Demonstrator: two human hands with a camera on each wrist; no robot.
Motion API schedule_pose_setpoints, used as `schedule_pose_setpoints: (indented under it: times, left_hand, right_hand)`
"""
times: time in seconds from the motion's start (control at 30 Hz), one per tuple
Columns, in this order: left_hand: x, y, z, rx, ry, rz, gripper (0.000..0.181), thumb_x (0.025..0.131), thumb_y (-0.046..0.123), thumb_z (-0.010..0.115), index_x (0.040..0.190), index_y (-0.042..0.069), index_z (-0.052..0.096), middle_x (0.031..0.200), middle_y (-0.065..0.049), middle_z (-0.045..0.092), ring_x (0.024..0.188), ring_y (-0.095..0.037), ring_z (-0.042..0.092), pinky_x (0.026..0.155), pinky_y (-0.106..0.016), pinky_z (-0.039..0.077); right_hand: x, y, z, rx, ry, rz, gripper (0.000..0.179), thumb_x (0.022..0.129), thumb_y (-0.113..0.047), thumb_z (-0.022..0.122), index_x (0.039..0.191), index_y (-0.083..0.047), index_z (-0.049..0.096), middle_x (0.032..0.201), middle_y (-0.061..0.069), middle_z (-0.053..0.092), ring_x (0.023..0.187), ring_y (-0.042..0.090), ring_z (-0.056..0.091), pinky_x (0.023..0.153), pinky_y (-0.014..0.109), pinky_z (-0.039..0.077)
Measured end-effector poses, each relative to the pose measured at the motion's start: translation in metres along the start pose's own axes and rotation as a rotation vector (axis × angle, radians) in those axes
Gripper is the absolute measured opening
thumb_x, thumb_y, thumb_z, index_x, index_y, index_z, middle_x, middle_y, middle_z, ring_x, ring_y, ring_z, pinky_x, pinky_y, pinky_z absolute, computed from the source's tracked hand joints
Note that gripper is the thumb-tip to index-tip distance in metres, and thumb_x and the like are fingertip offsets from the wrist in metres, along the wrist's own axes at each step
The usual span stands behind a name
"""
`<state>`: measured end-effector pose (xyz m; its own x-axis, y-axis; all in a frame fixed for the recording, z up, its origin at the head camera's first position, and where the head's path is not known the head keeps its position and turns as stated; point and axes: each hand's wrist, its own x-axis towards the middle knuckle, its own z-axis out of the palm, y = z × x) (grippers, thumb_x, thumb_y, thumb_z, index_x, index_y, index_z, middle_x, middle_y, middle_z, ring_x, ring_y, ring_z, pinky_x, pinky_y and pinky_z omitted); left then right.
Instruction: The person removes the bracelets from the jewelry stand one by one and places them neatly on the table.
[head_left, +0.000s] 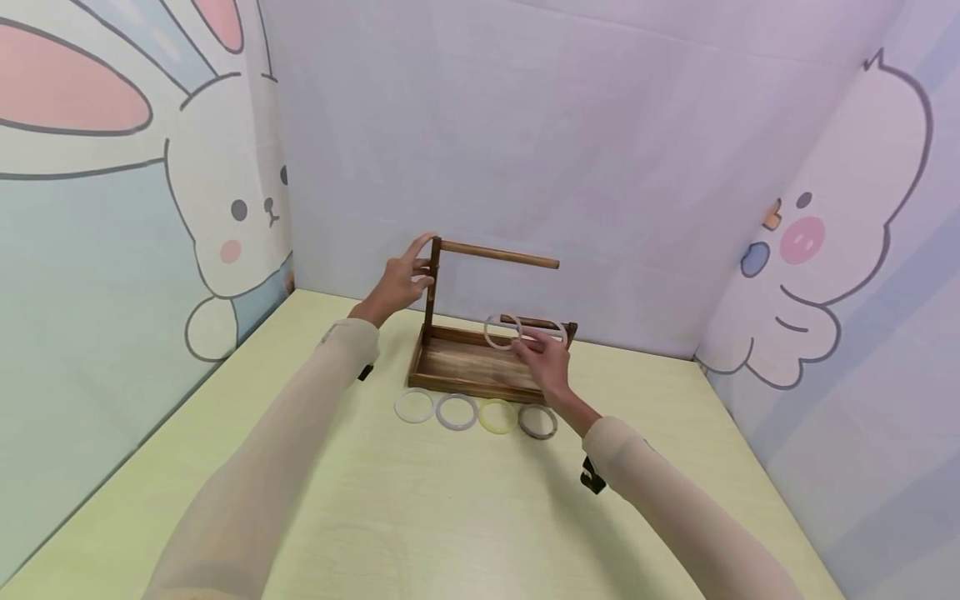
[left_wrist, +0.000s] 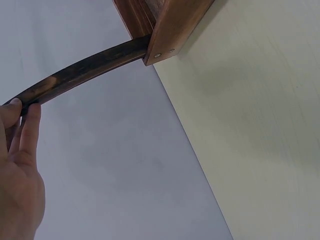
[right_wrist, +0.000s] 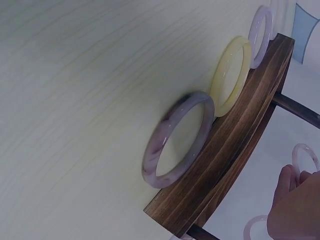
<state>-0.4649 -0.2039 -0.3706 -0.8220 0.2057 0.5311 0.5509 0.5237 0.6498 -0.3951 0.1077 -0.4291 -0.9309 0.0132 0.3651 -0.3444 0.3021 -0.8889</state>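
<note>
In the head view my left hand (head_left: 399,283) grips the upright post (head_left: 432,292) of a dark wooden bangle stand near its top, thumb and fingers on either side. My right hand (head_left: 546,360) pinches a pale, translucent bangle (head_left: 486,335) between thumb and fingertips, close to the free end of the lower rod (head_left: 542,322). A second pale bangle (head_left: 564,330) hangs around that rod, behind the right hand. The upper rod (head_left: 498,253) carries nothing. In the left wrist view, fingertips press the dark post (left_wrist: 80,72).
In front of the stand's tray base (head_left: 480,388) several bangles lie in a row on the table (head_left: 420,508): a whitish one (head_left: 414,421), a lavender one (head_left: 457,427), a yellow one (head_left: 498,432) and a mottled purple-grey one (right_wrist: 159,137). A fabric backdrop (head_left: 600,167) rises behind.
</note>
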Motion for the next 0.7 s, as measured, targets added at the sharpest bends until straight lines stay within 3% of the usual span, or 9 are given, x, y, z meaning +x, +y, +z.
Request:
schedule_pose_setpoints:
  times: [0.17,0.33,0.57,0.7]
  left_hand:
    - [-0.001,0.001,-0.001,-0.006,-0.003,-0.006,0.090,0.099,-0.006,0.065,0.165,0.037,0.022,0.141,-0.028,0.060,0.130,-0.036,0.062,0.100,-0.049,0.056]
    - [-0.001,0.003,-0.001,0.007,-0.008,-0.018,0.088,0.099,-0.005,0.065,0.166,0.033,0.022,0.143,-0.028,0.059,0.132,-0.037,0.060,0.099,-0.050,0.057]
    - [-0.001,0.003,-0.002,0.018,-0.012,-0.019,0.087,0.100,-0.004,0.065,0.166,0.031,0.021,0.143,-0.027,0.058,0.132,-0.036,0.060,0.097,-0.049,0.058]
    - [-0.002,0.003,-0.003,0.018,-0.013,-0.023,0.087,0.100,-0.004,0.065,0.166,0.031,0.021,0.144,-0.028,0.058,0.133,-0.036,0.059,0.096,-0.049,0.059]
  right_hand:
    - [-0.002,-0.006,0.003,0.043,-0.042,0.012,0.030,0.095,-0.001,0.075,0.124,0.005,0.072,0.107,0.027,0.074,0.095,0.037,0.076,0.078,0.030,0.064]
    - [-0.008,-0.009,0.004,0.063,-0.118,0.054,0.029,0.097,-0.004,0.073,0.125,0.002,0.073,0.109,0.024,0.075,0.095,0.033,0.077,0.082,0.037,0.064]
    - [-0.021,-0.009,0.012,0.071,-0.208,0.061,0.030,0.098,-0.004,0.072,0.128,0.001,0.072,0.110,0.029,0.074,0.098,0.039,0.075,0.089,0.052,0.060]
    - [-0.029,-0.011,0.017,0.076,-0.233,0.079,0.031,0.098,-0.005,0.073,0.129,0.000,0.072,0.111,0.029,0.074,0.097,0.038,0.076,0.087,0.050,0.061]
